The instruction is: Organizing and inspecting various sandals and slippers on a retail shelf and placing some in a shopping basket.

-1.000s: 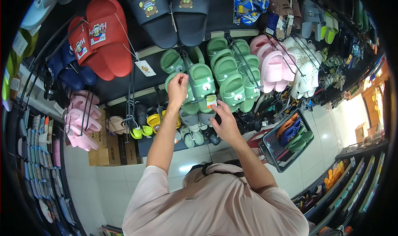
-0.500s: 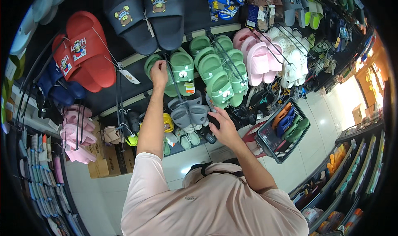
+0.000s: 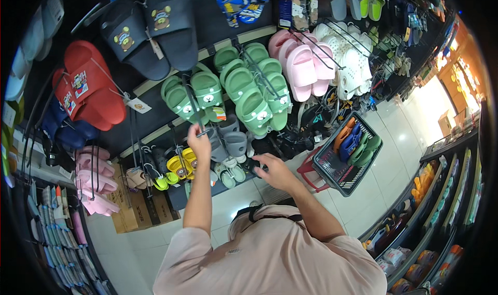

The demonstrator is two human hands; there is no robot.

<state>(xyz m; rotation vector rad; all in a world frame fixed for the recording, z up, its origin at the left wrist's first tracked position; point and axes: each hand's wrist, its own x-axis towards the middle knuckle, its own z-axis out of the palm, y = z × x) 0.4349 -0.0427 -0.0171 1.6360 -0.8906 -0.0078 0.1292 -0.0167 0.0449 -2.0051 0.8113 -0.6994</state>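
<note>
The green, rubbery-looking slippers (image 3: pixel 205 82) hang on a black metal hook (image 3: pixel 191 99), near whose tip the left hand (image 3: pixel 201 143) curls, its grip I cannot tell, the right hand (image 3: pixel 272 169) is open, and they seem light, bendable, best held by the sole.

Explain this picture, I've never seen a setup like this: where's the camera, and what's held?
There is no machine here, just a bare-handed person. A wide camera on the person's head looks down; straight edges bend toward its rim. On a dark display rack, green slippers hang on metal hooks, with gray footwear below and pink slippers to the right. The left hand is at the tip of one hook; whether it grips it is hard to tell. The open right hand holds nothing visible. A dark basket contains orange, blue and green footwear.
</note>
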